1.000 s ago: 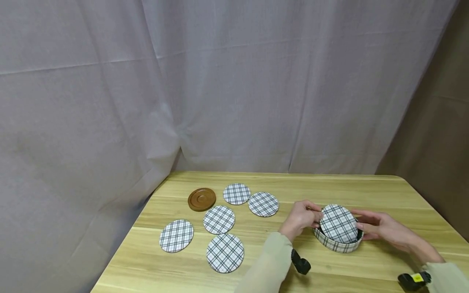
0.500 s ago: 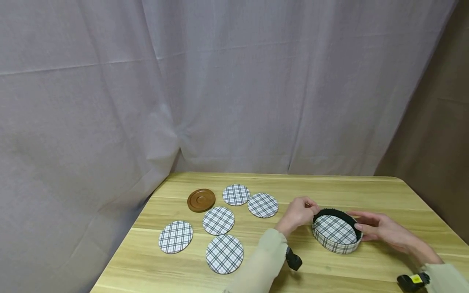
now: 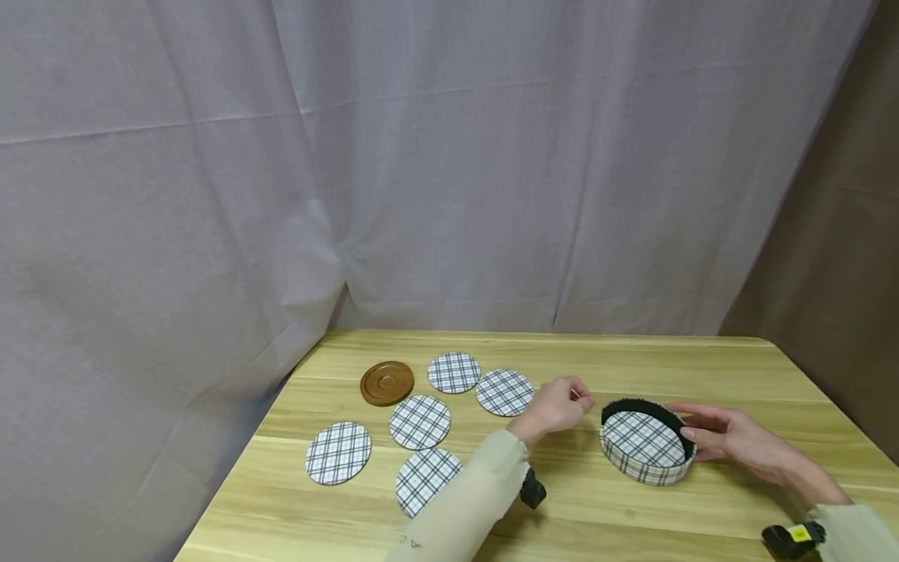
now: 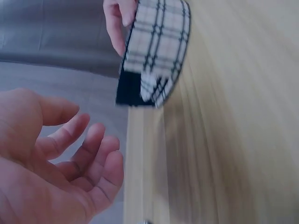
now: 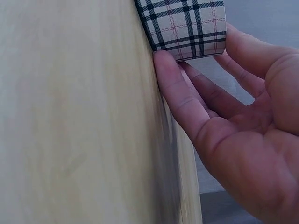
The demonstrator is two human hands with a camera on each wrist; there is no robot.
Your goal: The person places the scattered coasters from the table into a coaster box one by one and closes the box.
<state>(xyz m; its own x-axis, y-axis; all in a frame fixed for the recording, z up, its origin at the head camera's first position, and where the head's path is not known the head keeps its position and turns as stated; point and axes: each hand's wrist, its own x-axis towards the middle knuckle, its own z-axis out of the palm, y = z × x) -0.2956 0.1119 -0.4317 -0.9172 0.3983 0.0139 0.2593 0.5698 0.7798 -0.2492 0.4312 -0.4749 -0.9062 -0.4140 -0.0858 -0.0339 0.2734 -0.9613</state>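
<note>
A round plaid coaster holder [image 3: 649, 474] with a black lining stands on the right side of the table. Inside it lies a plaid coaster [image 3: 642, 439]. My right hand [image 3: 744, 445] holds the holder by its right side, the thumb at the rim; the right wrist view shows the fingers along the plaid wall [image 5: 187, 28]. To the left of the holder and apart from it is my left hand [image 3: 555, 406]. Its fingers are loosely curled with nothing in them, as the left wrist view of that hand [image 4: 70, 163] shows.
Several plaid coasters lie flat on the left half of the wooden table [image 3: 604, 523], among them a coaster [image 3: 338, 453] at the far left. A brown wooden saucer [image 3: 387, 383] sits behind them. My left sleeve [image 3: 463, 499] partly covers the nearest coaster [image 3: 421, 476]. A grey curtain [image 3: 449, 195] hangs behind.
The coaster that was tilted over the holder between both hands now lies inside it. My left hand has let go and moved left, away from the rim. The right hand has stayed put.
</note>
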